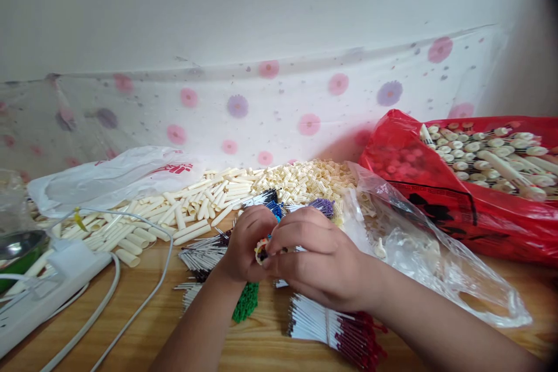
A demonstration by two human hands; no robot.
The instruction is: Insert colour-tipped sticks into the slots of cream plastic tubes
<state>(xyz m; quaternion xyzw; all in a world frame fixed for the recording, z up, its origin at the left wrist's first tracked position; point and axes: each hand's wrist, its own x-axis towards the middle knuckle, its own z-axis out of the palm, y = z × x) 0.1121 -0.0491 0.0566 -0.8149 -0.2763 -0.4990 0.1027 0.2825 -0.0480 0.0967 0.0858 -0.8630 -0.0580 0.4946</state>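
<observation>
Head view: two bare hands meet over the bench (265, 340), and a small round cream piece (258, 254) sits between them.
Left hand: this hand (242, 244) is curled, its fingers bent round the cream piece and pinching it.
Right hand: this hand (320, 256) reaches across from the right; its fingers are bunched with the tips right at the cream piece's right edge. I can't tell if they pinch it too, or something hidden.
Cream piece: its round end, with dark bits inside, faces back toward the person. That makes its long way seem to run away from the person, but the left hand hides the rest. The left hand wraps it, so that one is nearer.
Just past the fingers: sticks with blue tops (274, 209) and, a bit to the right, sticks with purple tops (323, 207).
Below the fingers, nearer the person: sticks with green tops (246, 302) to the left, and sticks with dark red tops (360, 340) to the right.
Farther past the fingers: a heap of little pronged pieces (305, 180), with long cream tubes (204, 203) to its left.
Far right of the fingers: a clear bag (440, 270), then a red bag (418, 215).
</observation>
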